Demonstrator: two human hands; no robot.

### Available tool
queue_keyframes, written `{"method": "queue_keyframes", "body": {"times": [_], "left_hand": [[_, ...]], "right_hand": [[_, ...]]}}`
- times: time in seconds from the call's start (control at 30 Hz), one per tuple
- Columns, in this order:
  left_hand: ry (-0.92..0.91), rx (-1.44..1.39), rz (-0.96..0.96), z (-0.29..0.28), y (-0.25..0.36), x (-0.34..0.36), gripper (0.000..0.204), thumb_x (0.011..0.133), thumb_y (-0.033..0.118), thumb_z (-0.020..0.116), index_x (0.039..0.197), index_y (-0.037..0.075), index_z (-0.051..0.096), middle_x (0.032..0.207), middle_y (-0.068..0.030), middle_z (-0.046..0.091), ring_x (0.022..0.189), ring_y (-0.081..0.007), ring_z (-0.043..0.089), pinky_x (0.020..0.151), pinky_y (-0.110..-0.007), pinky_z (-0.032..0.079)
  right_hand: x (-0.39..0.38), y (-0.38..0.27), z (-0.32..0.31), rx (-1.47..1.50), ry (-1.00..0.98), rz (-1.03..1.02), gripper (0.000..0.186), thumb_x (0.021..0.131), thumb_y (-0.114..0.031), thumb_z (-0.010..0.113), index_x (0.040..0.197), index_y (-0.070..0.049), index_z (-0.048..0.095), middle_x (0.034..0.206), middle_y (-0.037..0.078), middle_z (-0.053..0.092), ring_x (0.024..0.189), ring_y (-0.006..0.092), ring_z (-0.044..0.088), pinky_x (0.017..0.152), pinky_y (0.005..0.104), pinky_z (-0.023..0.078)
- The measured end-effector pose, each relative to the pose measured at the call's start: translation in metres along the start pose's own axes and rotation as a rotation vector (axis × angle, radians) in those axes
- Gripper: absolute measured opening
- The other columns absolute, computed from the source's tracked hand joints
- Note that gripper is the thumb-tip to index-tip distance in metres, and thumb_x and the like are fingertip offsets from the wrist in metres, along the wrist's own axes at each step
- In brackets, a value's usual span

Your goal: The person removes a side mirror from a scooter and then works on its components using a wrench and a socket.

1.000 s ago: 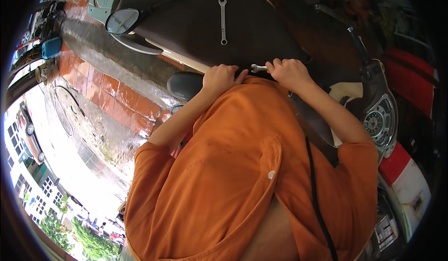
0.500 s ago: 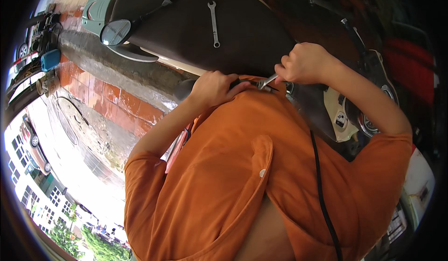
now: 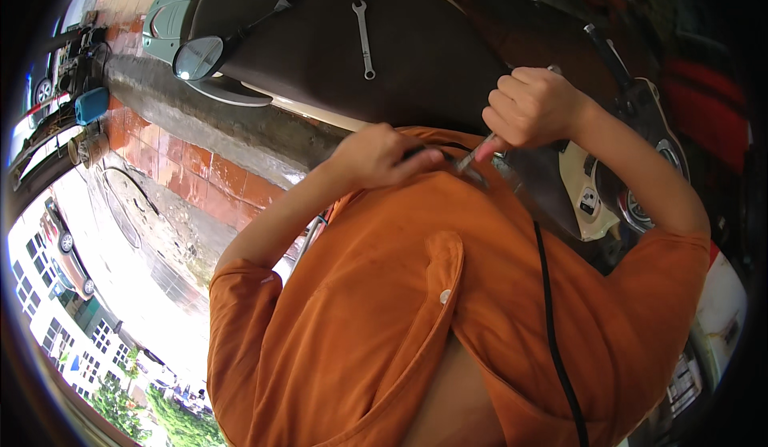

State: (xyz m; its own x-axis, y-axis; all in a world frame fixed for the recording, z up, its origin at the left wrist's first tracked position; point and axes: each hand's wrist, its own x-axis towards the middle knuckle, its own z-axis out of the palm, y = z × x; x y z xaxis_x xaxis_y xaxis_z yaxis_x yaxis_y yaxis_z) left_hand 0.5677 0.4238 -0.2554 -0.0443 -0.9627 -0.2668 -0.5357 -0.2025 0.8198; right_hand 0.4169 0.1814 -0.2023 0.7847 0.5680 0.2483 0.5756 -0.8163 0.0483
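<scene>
My right hand (image 3: 528,107) is in a fist round a silver wrench (image 3: 472,156), whose lower end is blurred against a dark part just in front of my orange shirt. My left hand (image 3: 374,155) is closed, its thumb lying along that dark part; what exactly it grips is hidden. Beyond both hands, a second wrench (image 3: 363,41) lies on the dark brown scooter seat (image 3: 432,55). A loose mirror on a stem (image 3: 200,57) rests at the seat's left end.
The scooter's handlebar and gauge (image 3: 638,199) are to my right, near a black grip (image 3: 608,59). A black cable (image 3: 552,327) hangs over my shirt. At the left are wet orange tiles (image 3: 168,151), a blue box (image 3: 92,105) and parked cars (image 3: 68,243) outside.
My right hand has risen rightward and swung the wrench into a steep slant, its fist now higher. My left hand has moved slightly down and left, staying near the wrench's lower end.
</scene>
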Motion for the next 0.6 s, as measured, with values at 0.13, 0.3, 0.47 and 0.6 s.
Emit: {"method": "queue_keyframes", "body": {"times": [0.13,0.3,0.47,0.6], "left_hand": [[-0.106,-0.14,0.04,-0.003,0.019,0.005,0.058,0.099,0.054,0.05,0.082,0.003,0.073,0.056,-0.0191,0.057,0.053,-0.0349,0.059,0.054,-0.044,0.046],[-0.133,-0.307,-0.03,-0.005,0.029,-0.01,0.059,0.099,0.054,0.05,0.081,0.003,0.073,0.056,-0.0157,0.055,0.052,-0.0298,0.056,0.053,-0.041,0.042],[-0.125,-0.341,-0.129,-0.008,0.04,-0.024,0.059,0.099,0.056,0.05,0.076,0.004,0.068,0.055,-0.0122,0.053,0.05,-0.0259,0.051,0.052,-0.039,0.039],[-0.044,-0.367,-0.169,0.001,0.044,-0.036,0.056,0.098,0.056,0.051,0.078,0.007,0.068,0.055,-0.0108,0.055,0.051,-0.0263,0.054,0.051,-0.04,0.04]], "right_hand": [[0.003,0.009,-0.008,0.091,0.072,0.002,0.054,0.089,-0.047,0.063,0.055,-0.013,0.038,0.056,0.001,0.035,0.049,0.0174,0.04,0.046,0.0317,0.034],[-0.002,-0.01,0.017,0.385,0.204,0.249,0.04,0.083,-0.026,0.067,0.052,-0.011,0.045,0.052,0.002,0.041,0.048,0.0205,0.047,0.045,0.0331,0.038],[0.001,-0.038,0.034,0.413,0.369,0.447,0.038,0.086,-0.028,0.064,0.056,-0.011,0.047,0.055,0.002,0.041,0.049,0.0211,0.047,0.046,0.0342,0.038],[0.005,-0.051,0.035,0.356,0.55,0.455,0.05,0.09,-0.052,0.061,0.068,-0.008,0.051,0.064,0.003,0.042,0.055,0.0204,0.047,0.049,0.0347,0.038]]}}
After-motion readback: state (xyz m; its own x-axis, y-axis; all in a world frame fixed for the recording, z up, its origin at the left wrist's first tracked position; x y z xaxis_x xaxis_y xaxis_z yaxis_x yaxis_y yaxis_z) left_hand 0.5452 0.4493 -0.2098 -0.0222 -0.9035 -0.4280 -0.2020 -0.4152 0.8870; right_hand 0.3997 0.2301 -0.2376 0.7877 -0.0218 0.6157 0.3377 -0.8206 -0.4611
